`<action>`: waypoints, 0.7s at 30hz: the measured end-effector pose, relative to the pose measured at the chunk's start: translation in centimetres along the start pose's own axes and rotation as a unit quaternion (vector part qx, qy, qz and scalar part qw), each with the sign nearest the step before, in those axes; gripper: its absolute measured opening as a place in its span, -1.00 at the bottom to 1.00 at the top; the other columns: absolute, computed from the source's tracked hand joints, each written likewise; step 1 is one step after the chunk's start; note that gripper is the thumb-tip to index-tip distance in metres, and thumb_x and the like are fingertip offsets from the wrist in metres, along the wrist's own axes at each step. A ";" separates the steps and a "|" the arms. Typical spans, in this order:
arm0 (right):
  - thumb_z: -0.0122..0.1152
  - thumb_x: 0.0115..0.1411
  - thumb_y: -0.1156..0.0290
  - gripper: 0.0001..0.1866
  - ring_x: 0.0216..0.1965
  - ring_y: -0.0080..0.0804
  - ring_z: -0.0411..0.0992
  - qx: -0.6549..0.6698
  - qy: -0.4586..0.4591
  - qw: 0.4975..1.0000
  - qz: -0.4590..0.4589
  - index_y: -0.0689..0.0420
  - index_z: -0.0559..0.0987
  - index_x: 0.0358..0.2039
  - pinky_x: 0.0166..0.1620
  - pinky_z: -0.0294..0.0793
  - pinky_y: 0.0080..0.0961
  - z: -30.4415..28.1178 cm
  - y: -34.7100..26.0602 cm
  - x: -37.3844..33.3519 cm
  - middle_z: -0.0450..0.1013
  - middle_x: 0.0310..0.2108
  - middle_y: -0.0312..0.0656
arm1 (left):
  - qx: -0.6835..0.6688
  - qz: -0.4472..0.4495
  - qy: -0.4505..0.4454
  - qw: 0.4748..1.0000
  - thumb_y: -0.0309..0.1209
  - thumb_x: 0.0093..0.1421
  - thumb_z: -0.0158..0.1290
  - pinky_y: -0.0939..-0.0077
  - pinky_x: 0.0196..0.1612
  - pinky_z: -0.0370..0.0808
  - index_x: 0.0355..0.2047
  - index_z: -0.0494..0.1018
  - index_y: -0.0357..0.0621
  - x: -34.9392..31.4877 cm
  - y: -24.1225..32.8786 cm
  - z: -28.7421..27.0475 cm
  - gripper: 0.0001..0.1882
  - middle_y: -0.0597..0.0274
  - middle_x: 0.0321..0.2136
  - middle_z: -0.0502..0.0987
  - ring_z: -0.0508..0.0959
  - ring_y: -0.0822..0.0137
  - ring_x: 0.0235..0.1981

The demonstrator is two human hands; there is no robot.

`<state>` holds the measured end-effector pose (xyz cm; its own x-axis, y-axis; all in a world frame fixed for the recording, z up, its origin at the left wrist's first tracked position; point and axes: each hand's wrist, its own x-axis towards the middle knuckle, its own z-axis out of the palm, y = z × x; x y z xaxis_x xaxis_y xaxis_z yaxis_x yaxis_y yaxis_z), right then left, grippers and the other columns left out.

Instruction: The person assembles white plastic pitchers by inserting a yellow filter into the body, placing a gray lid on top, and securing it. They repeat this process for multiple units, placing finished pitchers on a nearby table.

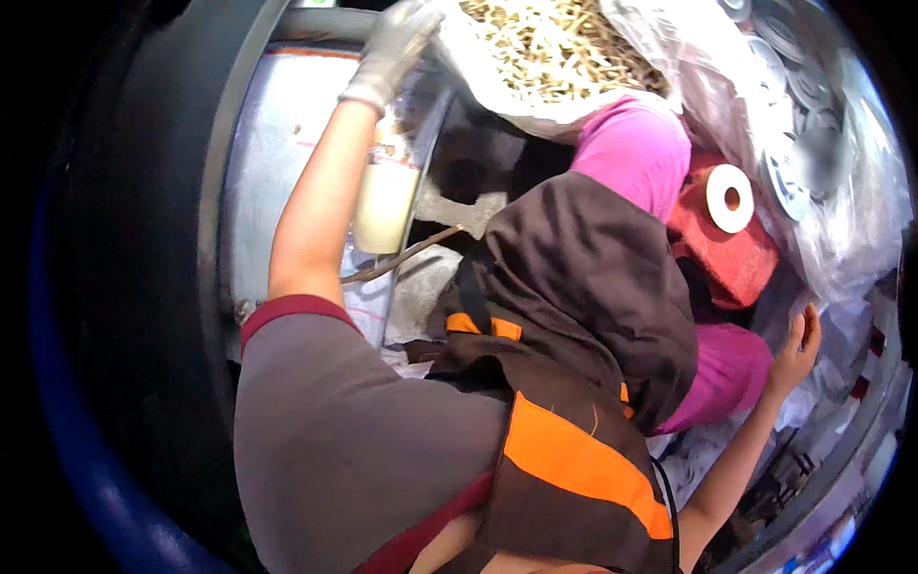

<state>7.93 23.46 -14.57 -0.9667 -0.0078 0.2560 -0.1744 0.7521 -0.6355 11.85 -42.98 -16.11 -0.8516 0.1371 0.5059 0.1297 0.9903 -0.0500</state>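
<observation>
White sack (473, 72) full of short, thin pieces (555, 53), cream and tan to brown, at the far middle of the scene, seen from above through a wide, curved lens. Its near edge rests against the far one of two magenta trouser legs (636, 153), belonging to a person whose knees are spread apart.

The person's left hand (397, 50), in a pale grey glove, reaches to the far left and lies at the sack's left edge. Its fingertips are washed out by bright light, so I cannot tell whether that grip is closed on the sack or only resting by it. The bare right hand (796, 352) is out to the right, just beyond the nearer knee and near crumpled clear plastic (841, 249). Its grip is loosely open, with the fingers slightly apart.

A dark brown apron (583, 277) with orange bands covers the lap and chest, over a grey shirt (354, 421) with maroon trim.

Under the left forearm is a pale sheet (273, 172). Just right of the forearm is a pale yellow object (384, 206), its kind hard to make out, and on its near side a thin brown stick (411, 254) slants up to the right.

Between the knees, on the right, sits a red block (744, 256) with a white ring (715, 203) against it. Farther right, grey and white discs (808, 86) lie in a loose group beside the clear plastic.
</observation>
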 end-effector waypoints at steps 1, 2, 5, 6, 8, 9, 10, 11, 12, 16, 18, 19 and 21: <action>0.02 0.25 0.35 -0.66 -0.01 -0.36 0.36 0.015 -0.016 1.000 -0.004 0.23 0.45 -0.01 0.08 0.27 -0.48 0.9 0.0 0.2 0.41 -0.04 -0.11 | 0.057 0.025 -0.008 0.998 -0.08 0.17 -0.09 0.28 -0.18 0.43 -0.31 0.49 -0.25 -3.9 -2.6 -0.9 -0.57 -0.03 -0.34 0.54 0.54 0.10 -0.28; 0.01 0.26 0.36 -0.66 -0.01 -0.36 0.36 0.022 -0.023 0.999 -0.004 0.23 0.45 -0.01 0.08 0.27 -0.48 1.2 0.1 0.3 0.41 -0.03 -0.11 | -0.083 -0.350 -0.158 0.920 -0.03 0.14 -0.09 0.19 -0.13 0.39 -0.33 0.48 -0.28 -6.6 -0.7 -2.0 -0.51 -0.12 -0.34 0.51 0.51 -0.01 -0.26; 0.00 0.26 0.37 -0.67 -0.01 -0.37 0.35 0.059 -0.057 0.997 -0.011 0.24 0.44 0.00 0.07 0.27 -0.49 2.5 -0.3 0.4 0.40 -0.02 -0.12 | -0.126 -0.403 -0.389 0.818 0.00 0.07 -0.03 0.20 -0.07 0.38 -0.27 0.51 -0.22 -18.3 0.4 -1.1 -0.50 -0.17 -0.29 0.51 0.51 0.01 -0.17; 0.00 0.26 0.37 -0.67 -0.01 -0.38 0.35 0.069 -0.066 0.995 -0.012 0.24 0.44 0.00 0.07 0.27 -0.49 2.7 -0.5 0.4 0.39 -0.02 -0.12 | -0.129 -0.386 -0.415 0.814 -0.01 0.06 -0.01 0.21 -0.06 0.39 -0.24 0.50 -0.21 -20.4 2.0 -0.6 -0.50 -0.16 -0.26 0.51 0.51 0.02 -0.16; 0.00 0.26 0.38 -0.67 -0.02 -0.39 0.36 0.041 -0.075 0.996 -0.012 0.24 0.44 -0.01 0.06 0.28 -0.51 2.4 -1.0 0.2 0.39 -0.02 -0.13 | -0.004 -0.362 -0.311 0.878 -0.01 0.05 -0.01 0.22 0.02 0.34 -0.12 0.45 -0.16 -21.2 4.8 0.4 -0.47 -0.11 -0.11 0.45 0.47 0.02 -0.08; -0.01 0.26 0.39 -0.68 -0.03 -0.40 0.36 0.027 -0.082 0.996 -0.015 0.24 0.44 -0.01 0.05 0.29 -0.52 2.4 -1.1 0.3 0.39 -0.02 -0.14 | 0.058 -0.351 -0.255 0.899 -0.02 0.04 -0.01 0.23 0.06 0.32 -0.05 0.42 -0.14 -21.6 5.8 0.6 -0.44 -0.08 -0.03 0.42 0.45 0.02 -0.04; 0.00 0.26 0.39 -0.68 -0.04 -0.42 0.37 0.043 -0.096 0.994 -0.001 0.23 0.44 -0.01 0.04 0.30 -0.52 2.5 -1.1 0.3 0.39 -0.03 -0.15 | 0.043 -0.355 -0.305 0.883 -0.01 0.05 -0.01 0.24 0.07 0.32 -0.05 0.42 -0.13 -21.7 5.5 1.0 -0.44 -0.09 -0.04 0.43 0.44 0.02 -0.03; 0.00 0.25 0.40 -0.69 -0.06 -0.43 0.37 0.059 -0.108 0.992 0.015 0.23 0.45 -0.02 0.02 0.31 -0.53 2.7 -0.9 0.3 0.40 -0.04 -0.16 | 0.028 -0.356 -0.355 0.864 -0.01 0.05 -0.02 0.24 0.07 0.33 -0.05 0.42 -0.12 -21.7 4.5 1.5 -0.44 -0.10 -0.05 0.43 0.43 0.03 -0.02; 0.00 0.25 0.40 -0.69 -0.07 -0.44 0.38 0.074 -0.114 0.990 0.030 0.23 0.45 -0.02 0.01 0.32 -0.54 2.7 -0.5 0.3 0.40 -0.05 -0.17 | 0.011 -0.352 -0.400 0.846 -0.01 0.06 -0.03 0.25 0.07 0.33 -0.04 0.42 -0.11 -21.3 3.8 2.1 -0.45 -0.10 -0.06 0.44 0.43 0.04 -0.01; 0.02 0.24 0.41 -0.70 -0.12 -0.53 0.38 0.122 -0.088 0.989 -0.001 0.23 0.46 -0.04 -0.05 0.34 -0.61 3.4 -1.8 -0.7 0.42 -0.10 -0.20 | 0.062 -0.376 -0.394 0.836 0.09 0.11 -0.11 0.16 -0.09 0.42 -0.21 0.53 -0.10 -21.0 -0.1 0.5 -0.46 -0.14 -0.22 0.51 0.50 -0.04 -0.14; 0.02 0.24 0.42 -0.71 -0.15 -0.54 0.39 0.175 -0.100 0.979 0.023 0.24 0.47 -0.05 -0.06 0.35 -0.62 3.9 -2.2 -1.0 0.43 -0.12 -0.21 | 0.157 -0.415 -0.288 0.849 0.10 0.17 -0.20 0.11 -0.23 0.42 -0.35 0.55 -0.16 -18.3 -3.1 -1.7 -0.43 -0.11 -0.36 0.53 0.52 -0.10 -0.29; 0.02 0.24 0.42 -0.71 -0.16 -0.55 0.40 0.196 -0.101 0.975 0.036 0.24 0.47 -0.06 -0.07 0.35 -0.63 4.1 -2.7 -1.2 0.44 -0.13 -0.22 | 0.130 -0.362 -0.192 0.903 0.04 0.17 -0.16 0.12 -0.31 0.41 -0.43 0.54 -0.17 -14.2 -1.7 -4.0 -0.49 -0.08 -0.44 0.51 0.51 -0.08 -0.37; 0.01 0.24 0.42 -0.72 -0.21 -0.56 0.43 0.207 -0.135 0.968 0.045 0.24 0.49 -0.07 -0.11 0.38 -0.63 4.9 -8.1 -1.4 0.46 -0.16 -0.24 | 0.048 -0.186 -0.007 0.981 -0.17 0.15 -0.06 0.21 -0.41 0.36 -0.60 0.46 -0.16 -5.4 3.5 -10.9 -0.66 -0.01 -0.56 0.46 0.47 0.02 -0.49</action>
<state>9.81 14.15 -13.39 -0.9853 -0.1697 0.0219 -0.0939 0.4297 -0.8981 22.49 -40.55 -9.61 -0.8377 -0.2352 0.4929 -0.2397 0.9693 0.0551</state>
